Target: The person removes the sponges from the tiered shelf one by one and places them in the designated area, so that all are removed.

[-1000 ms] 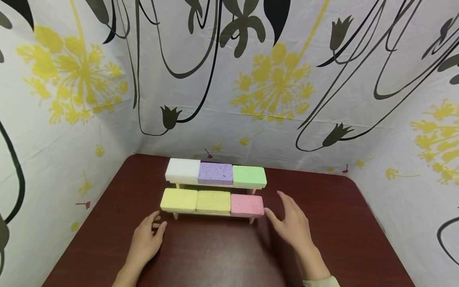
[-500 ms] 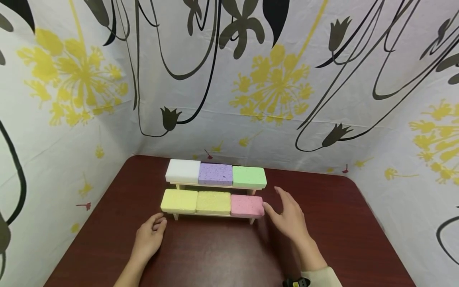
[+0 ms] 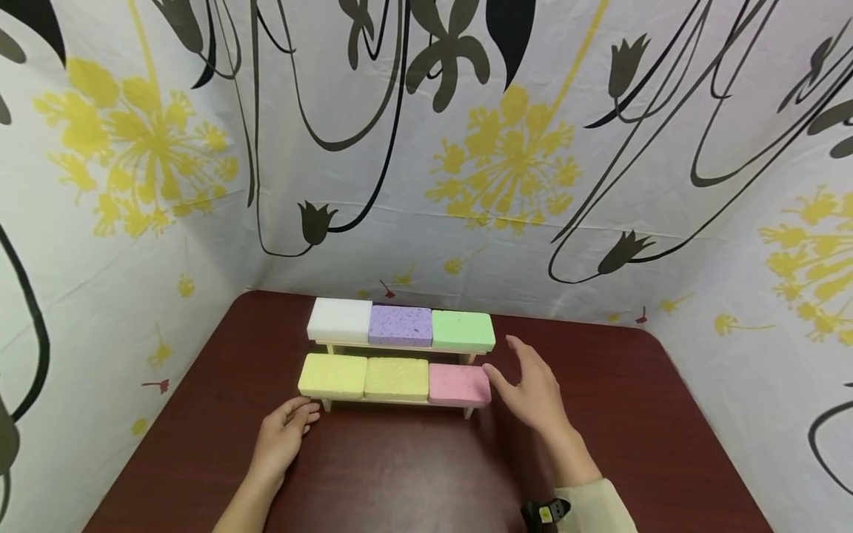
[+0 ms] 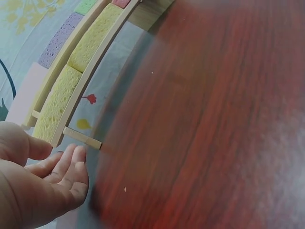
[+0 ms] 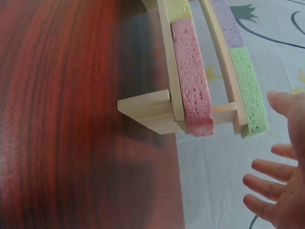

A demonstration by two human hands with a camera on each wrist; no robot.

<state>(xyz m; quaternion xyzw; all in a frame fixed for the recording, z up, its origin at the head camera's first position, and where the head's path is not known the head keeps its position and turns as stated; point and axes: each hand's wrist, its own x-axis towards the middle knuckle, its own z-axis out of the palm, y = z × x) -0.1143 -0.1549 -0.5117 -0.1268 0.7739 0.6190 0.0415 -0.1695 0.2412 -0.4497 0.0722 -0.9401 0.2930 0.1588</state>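
Two low wooden racks stand one behind the other. The front rack (image 5: 151, 114) bears a yellow sponge (image 3: 332, 376), a second yellow sponge (image 3: 396, 378) and a pink sponge (image 3: 458, 383). On the rear rack (image 5: 224, 55) lie a white block (image 3: 340, 319), a purple sponge (image 3: 400, 326) and a green sponge (image 3: 463, 330). My left hand (image 3: 278, 438) is at the front rack's left end, fingertips close by its leg, fingers loosely bent. Fingers spread, my right hand (image 3: 533, 391) hovers beside the pink sponge; its thumb overlaps that sponge's corner in the head view.
The racks stand toward the back of a dark red-brown table (image 3: 413, 474). A white cloth (image 3: 373, 185) printed with flowers encloses the back and sides. A black watch-like device (image 3: 546, 512) sits by the right sleeve (image 3: 596, 507).
My left hand has moved slightly right, its fingers now nearer the front rack's leg. The right hand has shifted a little up and left. Sponges and racks stay in place.
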